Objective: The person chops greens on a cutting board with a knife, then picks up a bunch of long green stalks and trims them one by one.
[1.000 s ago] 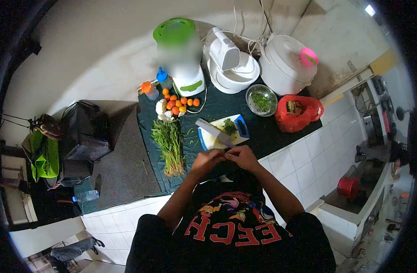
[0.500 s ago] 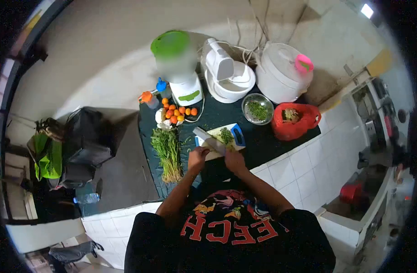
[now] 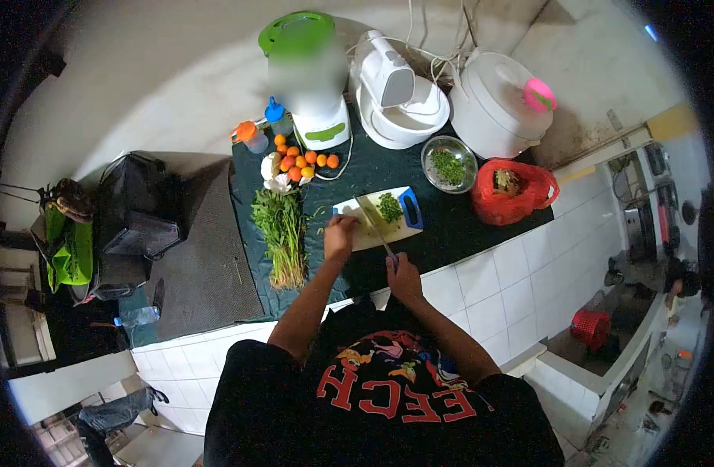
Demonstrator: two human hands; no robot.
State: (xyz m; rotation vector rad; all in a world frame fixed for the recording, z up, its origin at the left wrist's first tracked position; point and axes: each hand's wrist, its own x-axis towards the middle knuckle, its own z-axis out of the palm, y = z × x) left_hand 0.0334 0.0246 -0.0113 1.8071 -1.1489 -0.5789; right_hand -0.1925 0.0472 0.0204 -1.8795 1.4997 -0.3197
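My right hand (image 3: 404, 278) is closed round the handle of a knife (image 3: 374, 221), whose blade lies across a white cutting board (image 3: 365, 242) with blue ends. Chopped greens (image 3: 389, 207) sit on the board, right of the blade. My left hand (image 3: 341, 236) is at the board's left edge with its fingers closed; what they hold, if anything, is too small to make out. A bundle of leafy stems (image 3: 282, 237) lies left of the board. More chopped greens are in a metal bowl (image 3: 436, 177) behind and to the right.
Behind are orange tomatoes (image 3: 288, 163), garlic (image 3: 270, 167), a blender (image 3: 320, 128), a white stand mixer (image 3: 388, 78) and a big white container (image 3: 493, 109). A red plastic bag (image 3: 501, 208) is on the right. A water bottle (image 3: 137, 317) lies far left.
The knife has turned and its blade shows more upright on the board, with its handle nearer to me. My right hand has moved off the board's front edge. The whole view has shifted slightly.
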